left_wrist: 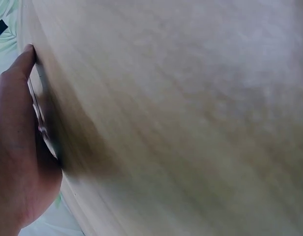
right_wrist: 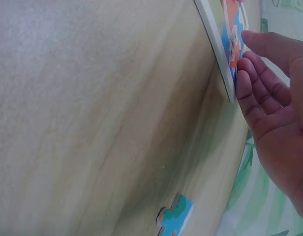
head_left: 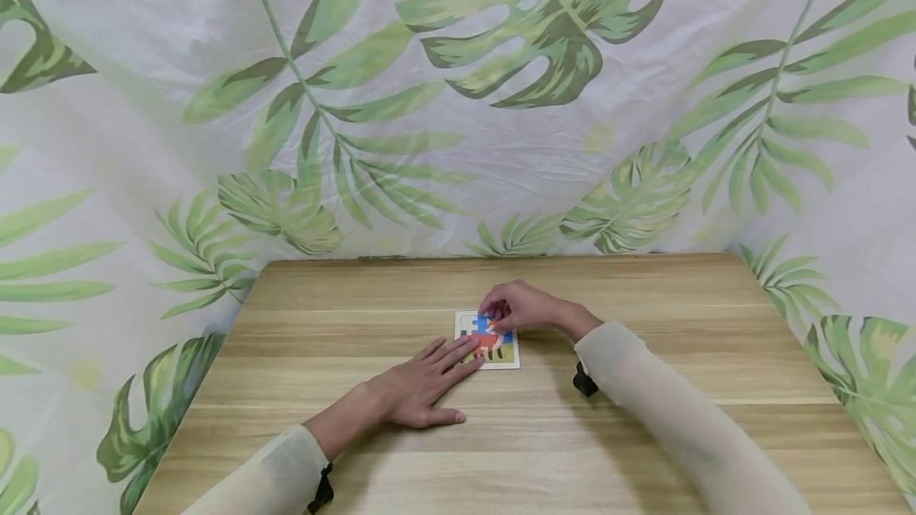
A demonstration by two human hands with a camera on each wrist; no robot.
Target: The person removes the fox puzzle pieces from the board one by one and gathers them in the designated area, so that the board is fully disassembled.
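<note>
From the head view, we have a small puzzle [head_left: 488, 340] lying flat in the middle of the table [head_left: 644, 435], with a leaf-print cloth [head_left: 458, 102] hung behind it. Our left hand [head_left: 422, 388] lies flat, fingers straight and slightly spread, their tips on the puzzle's near-left edge — steadying it, we judge. Our right hand [head_left: 522, 308] sits at the far edge, fingers curled over the top pieces; whether it pinches a piece or only presses, we cannot tell from here. Most of the picture looks filled in, orange and blue over a green strip.

In the left wrist view, the left hand [left_wrist: 16, 147] shows its palm and thumb against the puzzle's thin edge [left_wrist: 38, 113]; the rest is blurred tabletop.

In the right wrist view, the right hand [right_wrist: 274, 98] has its fingers [right_wrist: 247, 91] close together, tips touching the puzzle's [right_wrist: 225, 44] edge and face, nothing visibly gripped. One loose piece [right_wrist: 175, 216] — blue and green — lies on the table well apart from the board.

So we judge the work nearly done: the board is largely assembled, and at least that one piece remains to be fitted.
</note>
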